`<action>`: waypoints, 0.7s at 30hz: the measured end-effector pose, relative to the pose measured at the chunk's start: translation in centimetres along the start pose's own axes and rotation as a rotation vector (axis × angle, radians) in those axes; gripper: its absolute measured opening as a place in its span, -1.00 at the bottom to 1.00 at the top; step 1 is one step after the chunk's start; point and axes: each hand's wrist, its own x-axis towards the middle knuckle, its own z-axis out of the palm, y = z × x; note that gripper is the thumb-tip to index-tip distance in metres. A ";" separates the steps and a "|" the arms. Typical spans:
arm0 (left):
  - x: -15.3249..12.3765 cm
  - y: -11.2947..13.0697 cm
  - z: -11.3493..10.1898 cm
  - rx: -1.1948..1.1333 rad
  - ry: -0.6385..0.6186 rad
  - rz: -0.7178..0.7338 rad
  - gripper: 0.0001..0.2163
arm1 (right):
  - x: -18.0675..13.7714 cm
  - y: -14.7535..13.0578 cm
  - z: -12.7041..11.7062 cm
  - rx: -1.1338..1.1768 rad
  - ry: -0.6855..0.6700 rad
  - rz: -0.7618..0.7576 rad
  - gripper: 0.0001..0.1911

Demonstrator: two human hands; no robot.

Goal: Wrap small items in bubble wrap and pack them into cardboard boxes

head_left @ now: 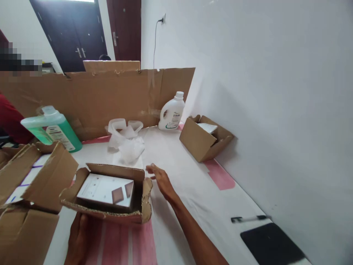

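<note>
An open cardboard box is in front of me, with a white printed carton inside that shows two brown squares. My left hand is at the box's near left side, its thumb against the front wall and its other fingers mostly hidden by the box. Close to the box's far right corner is my right hand, with its fingers partly bent and apart and nothing visible in them. Whether a fingertip touches the box edge I cannot tell.
Another open box with white cartons stands left, near a green-liquid bottle. Crumpled white packaging, a white jug and a tilted box lie farther back. A pen and black pad are right. A person's red sleeve shows left.
</note>
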 end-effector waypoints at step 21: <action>-1.8 4.2 1.3 0.080 -0.057 -0.124 -0.33 | 11.9 -2.5 -1.7 -0.217 0.267 -0.230 -0.59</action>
